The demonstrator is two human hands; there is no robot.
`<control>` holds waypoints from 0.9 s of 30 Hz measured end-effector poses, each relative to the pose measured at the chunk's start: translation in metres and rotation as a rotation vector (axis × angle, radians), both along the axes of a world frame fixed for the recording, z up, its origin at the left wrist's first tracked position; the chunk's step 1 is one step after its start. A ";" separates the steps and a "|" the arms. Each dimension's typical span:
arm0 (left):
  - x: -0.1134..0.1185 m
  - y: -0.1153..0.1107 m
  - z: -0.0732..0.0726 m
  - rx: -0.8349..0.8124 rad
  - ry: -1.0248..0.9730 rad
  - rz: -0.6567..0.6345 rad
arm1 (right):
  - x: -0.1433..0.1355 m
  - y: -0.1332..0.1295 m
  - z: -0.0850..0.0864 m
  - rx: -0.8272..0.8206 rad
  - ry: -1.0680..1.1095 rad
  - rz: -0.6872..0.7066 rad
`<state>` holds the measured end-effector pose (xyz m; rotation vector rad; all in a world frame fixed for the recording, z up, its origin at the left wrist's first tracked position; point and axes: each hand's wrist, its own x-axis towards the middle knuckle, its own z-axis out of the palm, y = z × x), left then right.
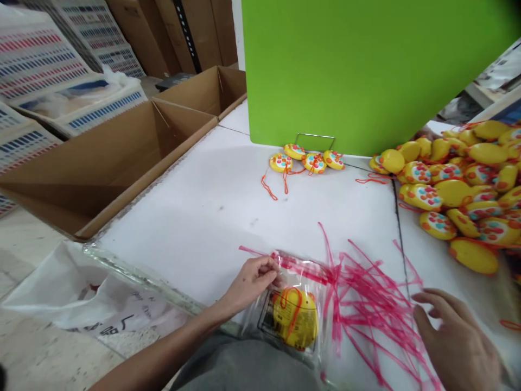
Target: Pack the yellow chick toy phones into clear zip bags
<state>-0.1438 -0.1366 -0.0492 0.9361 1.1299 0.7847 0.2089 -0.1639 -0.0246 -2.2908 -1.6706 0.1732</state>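
A clear plastic bag [264, 320] with a pink strip [303, 267] along its top lies at the table's front edge, and a round yellow toy [295, 320] with an orange cord is inside it. My left hand [254, 279] pinches the bag's upper left corner. To the right of the bag spreads a loose pile of thin pink strips [374, 304]. Beside that pile, my right hand [456, 331] is held with its fingers apart and nothing between them.
Several yellow toys [314, 162] lie by a green board [345, 70]. A large heap of them [453, 193] covers the right side. Open cardboard boxes [122, 201] stand along the table's left edge, with white crates [109, 111] behind and a white bag [69, 288] below.
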 end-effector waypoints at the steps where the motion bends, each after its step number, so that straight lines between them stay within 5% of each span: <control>1: 0.000 -0.001 -0.001 -0.004 -0.026 0.001 | -0.020 0.004 0.005 -0.010 0.088 0.048; 6: 0.000 -0.006 -0.009 -0.009 -0.086 0.002 | -0.097 0.033 0.002 -0.392 0.670 0.389; 11: 0.000 -0.006 -0.009 -0.028 -0.066 -0.002 | -0.113 0.047 -0.025 -0.465 0.920 0.462; 22: -0.011 0.007 -0.009 -0.017 0.029 0.035 | -0.115 0.025 -0.029 -0.373 0.778 0.417; 27: -0.012 0.003 -0.001 -0.004 0.033 0.037 | -0.101 0.017 -0.009 -0.254 0.540 0.461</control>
